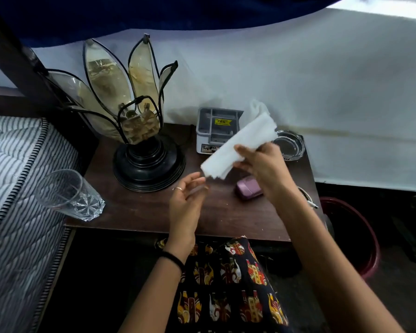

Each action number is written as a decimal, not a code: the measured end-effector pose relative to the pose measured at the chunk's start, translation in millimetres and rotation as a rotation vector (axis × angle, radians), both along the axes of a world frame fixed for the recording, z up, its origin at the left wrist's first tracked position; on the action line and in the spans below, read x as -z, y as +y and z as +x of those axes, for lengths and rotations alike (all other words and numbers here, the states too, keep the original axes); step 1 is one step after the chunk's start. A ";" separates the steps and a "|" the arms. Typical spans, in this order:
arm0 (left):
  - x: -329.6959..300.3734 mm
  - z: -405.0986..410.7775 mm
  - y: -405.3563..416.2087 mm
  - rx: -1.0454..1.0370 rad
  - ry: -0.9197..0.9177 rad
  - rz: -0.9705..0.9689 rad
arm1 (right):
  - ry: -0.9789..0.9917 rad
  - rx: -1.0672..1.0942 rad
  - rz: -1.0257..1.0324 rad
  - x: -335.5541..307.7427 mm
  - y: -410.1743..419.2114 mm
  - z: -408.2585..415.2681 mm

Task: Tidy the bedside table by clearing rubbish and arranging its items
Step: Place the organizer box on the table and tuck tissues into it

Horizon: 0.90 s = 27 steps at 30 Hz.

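A white tissue [238, 147], folded into a long strip, hangs in the air over the dark wooden bedside table [226, 217]. My right hand [262, 167] grips it near the middle. My left hand [187, 198] is open just below the strip's lower end, fingers apart, holding nothing. On the table stand a petal-shaped lamp [135, 131] on a black base, a grey plastic organiser [214, 126] with a yellow label, a glass ashtray [289, 145] and a small purple case [247, 188]. A clear drinking glass [67, 195] stands at the table's front left corner.
A striped mattress [17, 188] lies to the left of the table. A dark red bin [356, 234] stands on the floor to the right. A white cable [309, 200] lies at the table's right edge. The white wall is right behind the table.
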<state>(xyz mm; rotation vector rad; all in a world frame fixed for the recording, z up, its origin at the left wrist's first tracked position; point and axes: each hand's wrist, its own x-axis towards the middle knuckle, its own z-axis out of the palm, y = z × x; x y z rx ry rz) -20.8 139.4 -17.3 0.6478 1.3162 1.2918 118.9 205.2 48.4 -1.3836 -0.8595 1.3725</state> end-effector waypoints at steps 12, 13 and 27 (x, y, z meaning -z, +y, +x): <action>23.3 -2.2 -15.3 0.036 0.154 -0.090 | -0.609 0.094 0.182 -19.3 102.7 -44.8; 24.0 -1.6 -15.8 0.055 0.183 -0.086 | -0.632 0.105 0.174 -16.0 107.1 -46.4; 16.4 3.0 -18.2 0.200 0.297 -0.081 | -0.958 0.220 0.291 -15.3 114.4 -61.0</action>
